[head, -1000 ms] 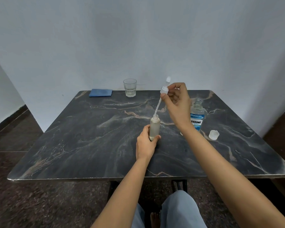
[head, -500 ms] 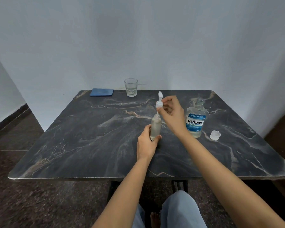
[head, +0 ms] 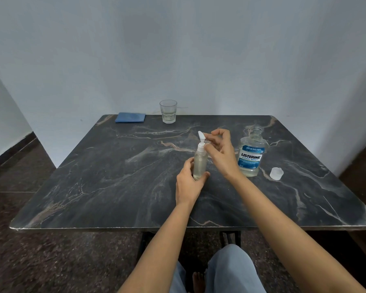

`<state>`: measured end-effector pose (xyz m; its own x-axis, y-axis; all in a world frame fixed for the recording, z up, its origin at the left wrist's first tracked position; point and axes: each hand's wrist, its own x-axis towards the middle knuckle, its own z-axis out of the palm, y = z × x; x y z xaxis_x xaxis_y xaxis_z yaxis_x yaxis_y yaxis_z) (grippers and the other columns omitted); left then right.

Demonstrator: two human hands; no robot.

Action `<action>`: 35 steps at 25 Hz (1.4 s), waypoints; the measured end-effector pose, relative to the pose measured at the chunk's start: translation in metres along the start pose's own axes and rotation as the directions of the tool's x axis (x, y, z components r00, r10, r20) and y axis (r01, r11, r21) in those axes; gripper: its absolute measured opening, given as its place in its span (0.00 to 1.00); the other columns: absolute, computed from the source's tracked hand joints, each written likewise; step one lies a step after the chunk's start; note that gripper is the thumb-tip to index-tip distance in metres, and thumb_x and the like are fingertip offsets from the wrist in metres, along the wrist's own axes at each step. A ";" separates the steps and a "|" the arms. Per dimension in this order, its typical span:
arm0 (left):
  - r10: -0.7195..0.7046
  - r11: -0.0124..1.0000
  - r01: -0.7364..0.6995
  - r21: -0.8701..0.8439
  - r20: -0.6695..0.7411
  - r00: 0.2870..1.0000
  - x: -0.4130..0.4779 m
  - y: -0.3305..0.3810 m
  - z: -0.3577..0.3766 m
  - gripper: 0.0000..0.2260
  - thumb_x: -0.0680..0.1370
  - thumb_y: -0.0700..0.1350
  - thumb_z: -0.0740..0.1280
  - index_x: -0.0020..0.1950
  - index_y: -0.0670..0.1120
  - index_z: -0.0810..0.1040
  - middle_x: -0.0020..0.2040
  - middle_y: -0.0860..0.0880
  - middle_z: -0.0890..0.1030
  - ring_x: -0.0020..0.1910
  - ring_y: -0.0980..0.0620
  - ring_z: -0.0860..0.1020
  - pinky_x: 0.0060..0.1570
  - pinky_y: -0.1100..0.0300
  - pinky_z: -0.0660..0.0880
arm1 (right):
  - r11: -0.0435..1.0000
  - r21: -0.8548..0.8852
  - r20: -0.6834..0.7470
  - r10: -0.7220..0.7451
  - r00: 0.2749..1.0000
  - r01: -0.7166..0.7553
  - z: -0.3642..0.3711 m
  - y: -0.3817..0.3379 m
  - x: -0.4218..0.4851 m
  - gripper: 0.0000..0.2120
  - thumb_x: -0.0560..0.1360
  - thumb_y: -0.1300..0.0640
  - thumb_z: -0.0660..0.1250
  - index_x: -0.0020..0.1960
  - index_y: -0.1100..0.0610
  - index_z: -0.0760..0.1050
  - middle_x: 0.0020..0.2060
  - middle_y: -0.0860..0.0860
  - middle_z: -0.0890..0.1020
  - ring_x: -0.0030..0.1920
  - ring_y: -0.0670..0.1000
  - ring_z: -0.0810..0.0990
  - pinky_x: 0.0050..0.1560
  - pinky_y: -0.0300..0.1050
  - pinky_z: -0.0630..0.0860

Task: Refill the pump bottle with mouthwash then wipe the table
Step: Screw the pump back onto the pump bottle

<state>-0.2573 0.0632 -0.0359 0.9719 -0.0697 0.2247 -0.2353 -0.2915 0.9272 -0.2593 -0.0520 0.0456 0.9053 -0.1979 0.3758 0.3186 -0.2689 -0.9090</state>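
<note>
A small clear pump bottle [head: 199,163] stands upright on the dark marble table [head: 114,182], holding pale liquid. My left hand [head: 188,182] grips its lower body. The white pump head [head: 201,142] sits on the bottle's neck, and my right hand [head: 220,151] pinches its collar with thumb and fingertips. To the right stands the mouthwash bottle [head: 250,157] with a blue label, uncapped. Its clear cap [head: 276,173] lies on the table further right. A folded blue cloth [head: 130,117] lies at the far left edge.
A drinking glass [head: 168,111] with a little liquid stands at the back of the table beside the cloth. White walls close in behind and on both sides. My knees show below the table's near edge.
My right hand lowered the pump head with its dip tube down into the bottle, until the head sat on the neck. My left hand kept holding the bottle still.
</note>
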 end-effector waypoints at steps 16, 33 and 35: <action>0.066 0.997 -0.062 0.036 -0.099 0.993 0.001 0.000 0.001 0.19 0.72 0.51 0.73 0.61 0.51 0.74 0.59 0.56 0.70 0.59 0.55 0.72 0.60 0.55 0.73 | 0.995 -0.024 0.099 0.097 0.990 -0.095 -0.005 0.007 0.001 0.24 0.76 0.61 0.67 0.64 0.52 0.57 0.53 0.52 0.81 0.59 0.51 0.78 0.67 0.55 0.70; 0.057 0.997 -0.051 0.055 -0.105 0.993 0.001 0.000 0.002 0.20 0.73 0.52 0.72 0.63 0.50 0.74 0.61 0.54 0.71 0.63 0.54 0.70 0.63 0.51 0.71 | 0.985 -0.036 0.220 0.170 0.960 -0.167 -0.012 0.015 0.003 0.28 0.74 0.63 0.68 0.67 0.50 0.57 0.56 0.51 0.81 0.63 0.51 0.76 0.69 0.53 0.68; 0.052 0.997 -0.046 0.064 -0.099 0.994 0.002 0.001 0.002 0.21 0.73 0.52 0.72 0.64 0.49 0.73 0.63 0.53 0.72 0.64 0.54 0.69 0.64 0.52 0.70 | 0.988 -0.063 0.197 0.152 0.969 -0.142 -0.013 0.013 0.003 0.31 0.72 0.61 0.71 0.66 0.48 0.57 0.59 0.53 0.78 0.64 0.51 0.74 0.66 0.48 0.67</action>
<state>-0.2559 0.0611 -0.0354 0.9535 0.0100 0.3013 -0.2791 -0.3484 0.8948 -0.2560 -0.0683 0.0369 0.9805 -0.0472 0.1907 0.1685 -0.2971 -0.9399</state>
